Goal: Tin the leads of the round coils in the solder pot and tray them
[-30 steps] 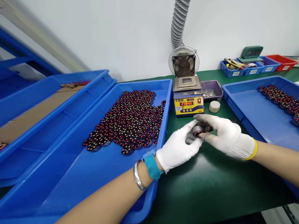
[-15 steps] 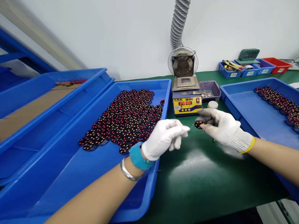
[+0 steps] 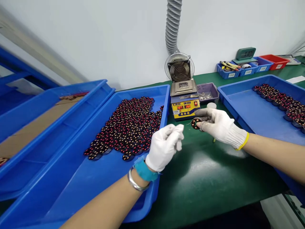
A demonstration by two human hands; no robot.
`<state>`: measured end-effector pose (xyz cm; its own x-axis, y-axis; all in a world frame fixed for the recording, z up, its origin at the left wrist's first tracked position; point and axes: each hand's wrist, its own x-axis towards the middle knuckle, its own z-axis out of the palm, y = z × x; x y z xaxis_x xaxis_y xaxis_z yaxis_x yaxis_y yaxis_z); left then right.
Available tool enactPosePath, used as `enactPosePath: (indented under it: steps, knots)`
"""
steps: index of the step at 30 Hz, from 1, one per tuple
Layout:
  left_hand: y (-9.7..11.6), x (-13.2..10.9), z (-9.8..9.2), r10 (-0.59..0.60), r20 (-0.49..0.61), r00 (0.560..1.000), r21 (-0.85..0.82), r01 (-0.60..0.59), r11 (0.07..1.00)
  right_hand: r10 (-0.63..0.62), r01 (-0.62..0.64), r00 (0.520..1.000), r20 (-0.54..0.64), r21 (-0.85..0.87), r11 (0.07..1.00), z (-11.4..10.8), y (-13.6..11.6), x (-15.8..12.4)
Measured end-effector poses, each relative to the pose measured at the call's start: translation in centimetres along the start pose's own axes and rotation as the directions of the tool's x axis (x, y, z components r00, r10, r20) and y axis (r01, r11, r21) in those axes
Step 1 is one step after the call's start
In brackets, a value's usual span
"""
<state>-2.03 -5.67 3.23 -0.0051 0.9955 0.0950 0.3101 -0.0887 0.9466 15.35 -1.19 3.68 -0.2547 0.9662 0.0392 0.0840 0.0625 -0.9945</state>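
Note:
My right hand (image 3: 215,124), in a white glove with darkened fingertips, pinches a small round black motor stator (image 3: 195,123) with copper-coloured segments. A thin wire (image 3: 188,123) sticks out from its left side. My left hand (image 3: 165,144), also white-gloved, is closed with thumb and fingers pressed together, just left of the stator and apart from it. Whatever lies between its fingertips, if anything, cannot be made out. Beyond the stator stands a yellow and blue solder pot (image 3: 185,108) with a lit red display and a metal top.
Left of my hands, a blue tray (image 3: 78,184) holds many similar round parts (image 3: 128,124). Another blue tray (image 3: 243,98) with rows of parts stands at right. A grey bin (image 3: 209,89), a fan (image 3: 179,70) with a hose (image 3: 173,25), and small boxes (image 3: 228,73) line the back.
The left hand's extended fingers have drawn in, and it has moved slightly away from the stator. The stator's face has turned more toward me. The whole view has shifted a little.

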Motion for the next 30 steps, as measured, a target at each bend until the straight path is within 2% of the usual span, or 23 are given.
enactPosePath:
  steps: [2, 6, 8, 9, 11, 13, 14, 15, 19, 21, 22, 24, 26, 27, 28, 30]
  knots:
    - [-0.1, 0.3, 0.3, -0.030, 0.035, 0.999, -0.051, 0.031, 0.998, -0.012, 0.012, 1.000, -0.004, 0.047, 0.999, 0.1, 0.2, 0.0]
    - [0.0, 0.6, 1.9, -0.154, 0.262, 0.953, -0.064, 0.176, 0.982, -0.084, 0.083, 0.996, 0.015, 0.053, 0.995, 0.1, 0.7, -0.5]
    - [0.3, 0.6, 2.2, -0.167, 0.278, 0.946, -0.112, 0.205, 0.972, -0.122, 0.122, 0.992, 0.016, 0.024, 0.992, -0.1, 0.9, -0.6]
    - [0.5, 0.6, 2.1, -0.147, 0.245, 0.958, -0.156, 0.188, 0.970, -0.138, 0.138, 0.990, 0.011, 0.023, 0.990, -0.2, 1.0, -0.6]
    - [0.9, 0.6, 1.4, -0.068, 0.081, 0.994, -0.262, 0.087, 0.961, -0.163, 0.163, 0.987, -0.005, 0.047, 0.985, -0.5, 1.2, -0.5]
    - [1.1, 0.6, 0.6, 0.014, -0.137, 0.990, -0.329, -0.059, 0.942, -0.177, 0.177, 0.984, -0.009, 0.070, 0.982, -0.6, 1.4, -0.4]
    - [1.1, 0.6, 0.3, 0.039, -0.197, 0.980, -0.334, -0.104, 0.937, -0.184, 0.184, 0.983, -0.008, 0.070, 0.980, -0.6, 1.4, -0.3]
    - [1.1, 0.6, 0.2, 0.052, -0.201, 0.978, -0.321, -0.116, 0.940, -0.188, 0.188, 0.982, -0.007, 0.063, 0.980, -0.6, 1.5, -0.3]
    - [0.8, 0.4, 1.4, -0.010, 0.062, 0.998, -0.178, 0.021, 0.984, -0.204, 0.204, 0.979, 0.001, 0.016, 0.979, -0.4, 1.5, -0.6]
    - [0.6, 0.1, 2.1, -0.006, 0.107, 0.994, -0.160, 0.024, 0.987, -0.224, 0.225, 0.974, 0.017, -0.003, 0.974, -0.4, 1.6, -0.7]
    - [0.6, 0.0, 2.2, 0.030, 0.080, 0.996, -0.176, -0.016, 0.984, -0.237, 0.238, 0.971, 0.020, -0.016, 0.971, -0.5, 1.6, -0.7]
    - [0.5, -0.3, 2.0, 0.155, -0.064, 0.986, -0.224, -0.166, 0.960, -0.258, 0.258, 0.966, 0.007, -0.047, 0.965, -0.6, 1.6, -0.6]
    - [0.6, -0.4, 1.5, 0.242, -0.248, 0.938, -0.240, -0.301, 0.923, -0.270, 0.267, 0.963, -0.019, -0.075, 0.961, -0.7, 1.6, -0.6]
    - [0.7, -0.3, 1.3, 0.239, -0.292, 0.926, -0.240, -0.313, 0.919, -0.273, 0.270, 0.961, -0.030, -0.081, 0.959, -0.7, 1.6, -0.6]
    - [0.7, -0.2, 1.1, 0.209, -0.281, 0.937, -0.236, -0.278, 0.931, -0.279, 0.276, 0.960, -0.037, -0.082, 0.958, -0.7, 1.6, -0.6]
    - [0.8, 0.0, 1.3, 0.091, -0.107, 0.990, -0.200, -0.111, 0.973, -0.300, 0.296, 0.953, -0.041, -0.084, 0.951, -0.7, 1.5, -0.7]
